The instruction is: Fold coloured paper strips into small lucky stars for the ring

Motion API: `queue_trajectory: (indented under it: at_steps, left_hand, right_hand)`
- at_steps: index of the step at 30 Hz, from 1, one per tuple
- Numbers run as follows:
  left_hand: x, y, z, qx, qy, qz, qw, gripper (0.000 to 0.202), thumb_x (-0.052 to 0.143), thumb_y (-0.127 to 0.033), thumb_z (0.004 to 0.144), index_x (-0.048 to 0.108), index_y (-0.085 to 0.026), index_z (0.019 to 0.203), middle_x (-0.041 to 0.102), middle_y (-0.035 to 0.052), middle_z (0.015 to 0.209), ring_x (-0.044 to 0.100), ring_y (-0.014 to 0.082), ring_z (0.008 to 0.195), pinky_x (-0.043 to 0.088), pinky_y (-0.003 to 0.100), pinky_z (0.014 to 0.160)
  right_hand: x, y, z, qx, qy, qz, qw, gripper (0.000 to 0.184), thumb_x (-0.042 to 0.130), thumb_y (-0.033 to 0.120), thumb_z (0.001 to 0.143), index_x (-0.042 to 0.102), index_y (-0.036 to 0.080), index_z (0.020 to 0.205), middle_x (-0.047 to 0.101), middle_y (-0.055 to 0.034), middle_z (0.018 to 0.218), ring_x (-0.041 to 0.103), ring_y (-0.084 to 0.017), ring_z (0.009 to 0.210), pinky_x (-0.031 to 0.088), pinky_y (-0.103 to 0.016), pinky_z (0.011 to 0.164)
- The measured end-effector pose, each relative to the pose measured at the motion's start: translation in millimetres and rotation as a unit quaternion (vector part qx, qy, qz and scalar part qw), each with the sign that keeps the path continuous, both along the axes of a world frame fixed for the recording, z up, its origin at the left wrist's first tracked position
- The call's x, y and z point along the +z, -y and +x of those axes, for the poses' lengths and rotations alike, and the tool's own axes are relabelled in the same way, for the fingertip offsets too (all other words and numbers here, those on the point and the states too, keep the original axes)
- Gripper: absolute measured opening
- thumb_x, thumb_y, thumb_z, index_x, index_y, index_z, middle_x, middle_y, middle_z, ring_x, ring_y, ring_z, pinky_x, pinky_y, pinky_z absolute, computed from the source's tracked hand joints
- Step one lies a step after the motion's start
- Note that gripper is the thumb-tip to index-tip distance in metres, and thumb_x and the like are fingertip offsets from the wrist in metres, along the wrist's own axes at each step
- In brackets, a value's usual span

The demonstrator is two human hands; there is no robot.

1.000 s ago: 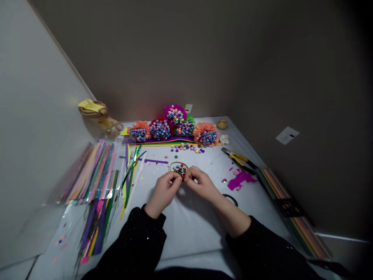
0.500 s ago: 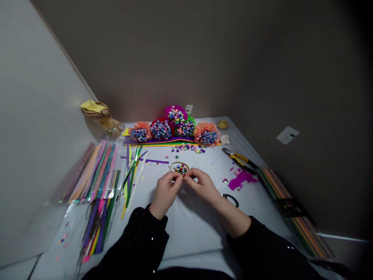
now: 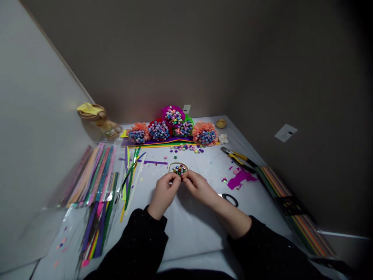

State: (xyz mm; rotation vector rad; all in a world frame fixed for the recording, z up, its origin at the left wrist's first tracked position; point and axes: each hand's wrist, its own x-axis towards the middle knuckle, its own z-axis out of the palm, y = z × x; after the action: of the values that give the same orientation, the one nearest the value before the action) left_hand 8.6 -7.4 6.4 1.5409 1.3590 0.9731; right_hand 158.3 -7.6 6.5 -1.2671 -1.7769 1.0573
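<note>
My left hand (image 3: pixel 164 192) and my right hand (image 3: pixel 198 188) meet fingertip to fingertip over the white table (image 3: pixel 189 225). Both pinch one tiny piece between them, too small to name. Just beyond the fingertips lies a small round dish (image 3: pixel 177 169) filled with several shiny coloured paper stars. Both arms wear dark sleeves.
Paper-star bouquets (image 3: pixel 173 128) line the back wall, with loose stars (image 3: pixel 186 147) in front. Packs of coloured paper strips (image 3: pixel 96 177) lie left, more strips (image 3: pixel 294 210) right. Yellow-handled pliers (image 3: pixel 237 157), purple paper scraps (image 3: pixel 240 179), a black ring (image 3: pixel 230 199) sit right.
Both hands stay pinched together at the same spot near the dish; only the fingers and the camera shift slightly.
</note>
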Motion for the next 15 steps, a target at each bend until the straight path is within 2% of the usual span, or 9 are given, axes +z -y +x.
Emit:
queue_trajectory:
  at_steps: [5, 11, 15]
  left_hand:
    - [-1.4, -1.4, -1.5, -0.008, 0.009, -0.023, 1.000, 0.017, 0.053, -0.029, 0.078, 0.059, -0.015, 0.072, 0.059, 0.0001, 0.068, 0.054, 0.0130, 0.067, 0.043, 0.022, 0.061]
    - [1.5, -0.1, -0.1, -0.004, 0.034, -0.018, 0.999, 0.016, 0.052, -0.029, 0.079, 0.060, -0.015, 0.074, 0.060, 0.0003, 0.069, 0.054, 0.0127, 0.065, 0.043, 0.022, 0.061]
    - [4.6, 2.0, 1.4, -0.007, 0.016, -0.013, 1.000, 0.015, 0.052, -0.027, 0.078, 0.060, -0.015, 0.074, 0.061, 0.0009, 0.071, 0.055, 0.0136, 0.069, 0.044, 0.022, 0.063]
  right_hand:
    - [-1.5, -2.0, 2.1, 0.009, 0.005, 0.000, 1.000, 0.007, 0.043, 0.017, 0.081, 0.049, 0.020, 0.079, 0.054, 0.0000, 0.073, 0.049, -0.014, 0.068, 0.038, -0.025, 0.063]
    - [3.1, -0.9, 2.3, -0.021, -0.012, -0.044, 0.999, 0.009, 0.047, 0.021, 0.079, 0.049, 0.019, 0.071, 0.050, 0.0025, 0.065, 0.044, -0.012, 0.061, 0.034, -0.023, 0.057]
    - [5.0, 0.1, 1.9, -0.018, -0.007, -0.036, 0.999, 0.010, 0.045, 0.021, 0.080, 0.049, 0.019, 0.071, 0.050, 0.0017, 0.066, 0.044, -0.012, 0.062, 0.034, -0.024, 0.058]
